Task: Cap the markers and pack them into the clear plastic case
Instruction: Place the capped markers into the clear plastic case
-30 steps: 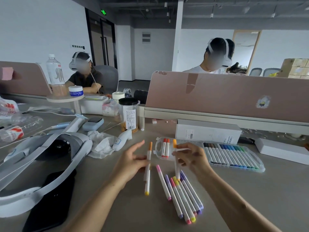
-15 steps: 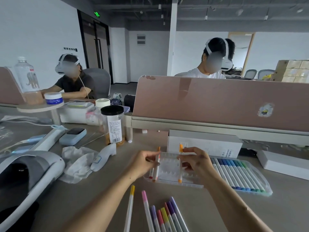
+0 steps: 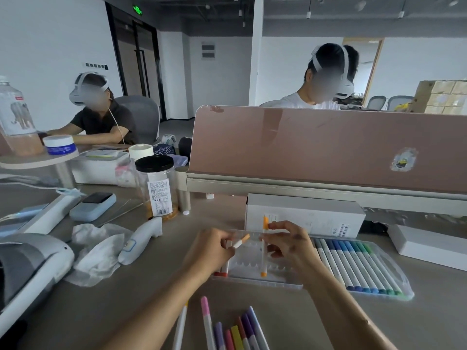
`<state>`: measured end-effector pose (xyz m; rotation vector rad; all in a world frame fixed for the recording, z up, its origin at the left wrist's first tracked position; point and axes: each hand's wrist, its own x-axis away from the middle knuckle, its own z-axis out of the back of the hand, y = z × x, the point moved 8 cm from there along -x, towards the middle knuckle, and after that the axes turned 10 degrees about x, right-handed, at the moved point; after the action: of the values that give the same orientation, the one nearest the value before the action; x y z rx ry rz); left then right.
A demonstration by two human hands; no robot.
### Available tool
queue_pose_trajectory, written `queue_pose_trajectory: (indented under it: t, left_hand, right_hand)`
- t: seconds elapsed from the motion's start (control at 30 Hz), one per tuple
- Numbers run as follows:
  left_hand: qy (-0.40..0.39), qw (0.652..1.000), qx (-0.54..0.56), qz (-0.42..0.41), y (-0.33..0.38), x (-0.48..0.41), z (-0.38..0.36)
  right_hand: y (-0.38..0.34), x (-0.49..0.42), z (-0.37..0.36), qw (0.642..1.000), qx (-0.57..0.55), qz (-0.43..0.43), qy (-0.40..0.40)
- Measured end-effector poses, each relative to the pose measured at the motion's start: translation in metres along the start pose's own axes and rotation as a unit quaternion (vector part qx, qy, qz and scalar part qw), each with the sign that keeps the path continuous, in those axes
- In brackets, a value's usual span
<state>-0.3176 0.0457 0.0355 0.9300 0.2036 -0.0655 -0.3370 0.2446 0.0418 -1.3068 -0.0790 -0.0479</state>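
The clear plastic case lies open on the desk in front of me. Its right half holds a row of several blue and green markers. My right hand pinches a white marker with orange caps, held upright over the grooved left half. My left hand grips a second orange-capped marker, tilted, above red-capped markers lying at the case's left end. Several loose pink, purple and yellow markers lie near the desk's front edge.
A white box stands right behind the case, another white box to the right. To the left are crumpled tissue, a white handheld device, a black-lidded jar and a headset. A pink divider closes the back.
Both hands left the loose marker pile and moved up over the case, each holding an orange marker. The left marker has since tilted from upright to slanted.
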Motion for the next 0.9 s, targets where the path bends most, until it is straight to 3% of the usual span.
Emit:
queue_pose_trajectory:
  t: [0.23,0.77,0.9]
  left_hand:
    - [0.007,1.0,-0.006,0.014,0.001,0.005,-0.005]
    - [-0.06,0.996,-0.059,-0.022,0.004,0.001,-0.021]
    - [-0.048,0.988,-0.146,-0.012,-0.005,0.0,-0.008]
  right_hand:
    - [0.004,-0.005,0.006,1.0,-0.016,0.007,-0.006]
    - [0.002,-0.004,0.002,1.0,-0.003,0.011,-0.022]
    - [0.005,-0.006,0.002,0.999,0.006,-0.008,-0.03]
